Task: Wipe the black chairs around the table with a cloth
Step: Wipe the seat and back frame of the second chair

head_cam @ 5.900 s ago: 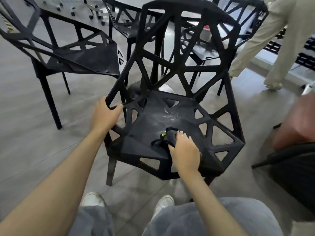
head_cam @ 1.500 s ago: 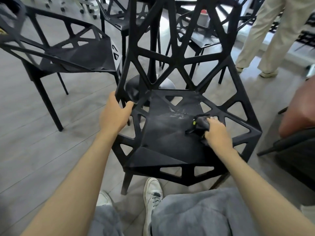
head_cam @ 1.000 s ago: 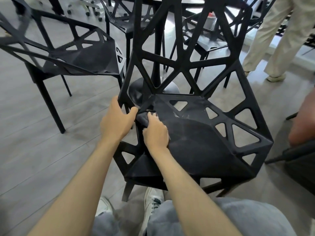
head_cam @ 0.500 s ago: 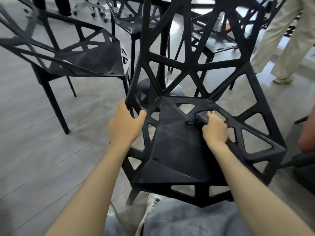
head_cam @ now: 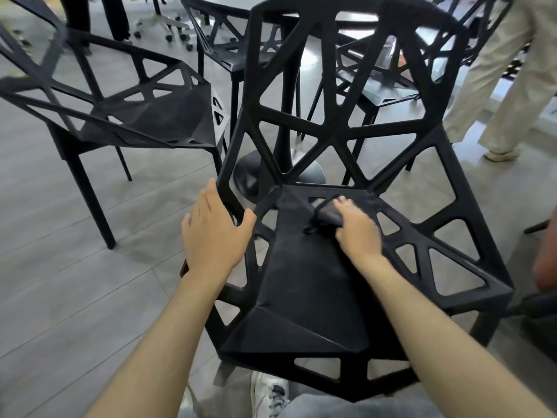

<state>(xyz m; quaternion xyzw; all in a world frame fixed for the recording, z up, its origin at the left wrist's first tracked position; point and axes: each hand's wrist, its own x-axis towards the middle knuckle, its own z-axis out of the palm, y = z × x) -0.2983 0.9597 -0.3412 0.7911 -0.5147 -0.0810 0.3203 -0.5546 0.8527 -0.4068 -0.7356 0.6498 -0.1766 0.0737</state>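
Note:
A black chair (head_cam: 304, 291) with a latticed back and triangular cut-outs stands right in front of me, its seat facing me. My left hand (head_cam: 215, 233) grips the chair's left side frame where the back meets the seat. My right hand (head_cam: 357, 227) presses a dark crumpled cloth (head_cam: 327, 214) onto the rear part of the seat, close to the backrest. Most of the cloth is covered by my fingers.
A second black chair (head_cam: 150, 116) stands to the left, more black chairs (head_cam: 238, 55) behind. The round table's pedestal base (head_cam: 250, 173) shows through the backrest. A person in beige trousers (head_cam: 506, 86) stands at the right. Another person's limb (head_cam: 547, 260) is at the right edge.
My right hand with the cloth swept across the seat, to the left rear corner and back to the middle rear. My left hand kept its grip on the frame. The view moved closer.

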